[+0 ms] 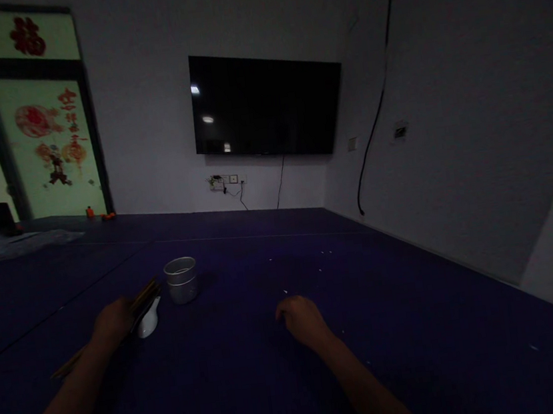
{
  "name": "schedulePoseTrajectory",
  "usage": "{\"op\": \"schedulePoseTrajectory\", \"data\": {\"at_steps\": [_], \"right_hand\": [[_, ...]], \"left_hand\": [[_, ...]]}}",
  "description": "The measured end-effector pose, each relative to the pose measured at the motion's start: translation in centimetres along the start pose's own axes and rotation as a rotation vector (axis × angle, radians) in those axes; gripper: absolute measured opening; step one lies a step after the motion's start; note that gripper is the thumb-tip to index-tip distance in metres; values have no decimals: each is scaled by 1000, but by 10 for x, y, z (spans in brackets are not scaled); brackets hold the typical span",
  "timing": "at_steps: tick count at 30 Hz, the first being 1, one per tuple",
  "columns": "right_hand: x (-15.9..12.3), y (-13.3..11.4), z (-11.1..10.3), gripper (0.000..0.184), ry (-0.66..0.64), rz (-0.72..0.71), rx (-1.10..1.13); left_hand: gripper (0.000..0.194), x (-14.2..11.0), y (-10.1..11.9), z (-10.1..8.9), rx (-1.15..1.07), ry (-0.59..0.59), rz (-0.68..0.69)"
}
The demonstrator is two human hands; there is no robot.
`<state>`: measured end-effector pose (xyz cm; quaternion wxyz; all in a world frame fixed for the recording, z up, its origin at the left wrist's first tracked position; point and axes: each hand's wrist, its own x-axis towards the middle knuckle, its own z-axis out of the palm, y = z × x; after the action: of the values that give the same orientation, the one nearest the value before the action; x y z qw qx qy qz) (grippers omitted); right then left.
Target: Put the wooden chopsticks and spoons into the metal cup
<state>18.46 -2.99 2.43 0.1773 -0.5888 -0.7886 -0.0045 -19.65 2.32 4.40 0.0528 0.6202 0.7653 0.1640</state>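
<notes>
Left hand: clamped round thin sticks, spoon beside it!
Right hand: fingers curled; whether gripping, can't tell.

A broad lane across the dark blue surface lay between the metal cup and the right hand. At the left hand, the chopsticks and white spoon obstructed direct passage to the cup. Forward of the right hand, low white flecks dotted the route; the right wall bounded it.
</notes>
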Motion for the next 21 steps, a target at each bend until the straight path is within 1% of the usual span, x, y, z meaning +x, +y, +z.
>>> {"op": "schedulePoseTrajectory", "data": {"at_steps": [6, 9, 12, 14, 16, 18, 20, 21], "right_hand": [[0, 0, 0, 37, 1, 4, -4], [0, 0, 1, 38, 3, -1, -4], [1, 1, 3, 38, 11, -6, -7], [1, 1, 3, 38, 9, -5, -9], [1, 1, 3, 38, 9, -14, -6], [1, 1, 3, 38, 12, -24, -3], [1, 1, 4, 38, 16, -30, 4], [1, 1, 5, 38, 19, -31, 8]], "left_hand": [[17, 0, -3, 2, 61, 88, 5], [15, -1, -4, 2, 89, 121, -9], [11, -6, 0, 2, 107, 166, -28], [9, -11, 4, 0, 142, 223, -61], [9, -15, 7, -3, 186, 310, -94], [8, -15, 8, -7, 187, 435, -110], [11, -12, 8, -14, 104, 591, -109], [15, -10, 8, -18, 28, 670, -98]]}}
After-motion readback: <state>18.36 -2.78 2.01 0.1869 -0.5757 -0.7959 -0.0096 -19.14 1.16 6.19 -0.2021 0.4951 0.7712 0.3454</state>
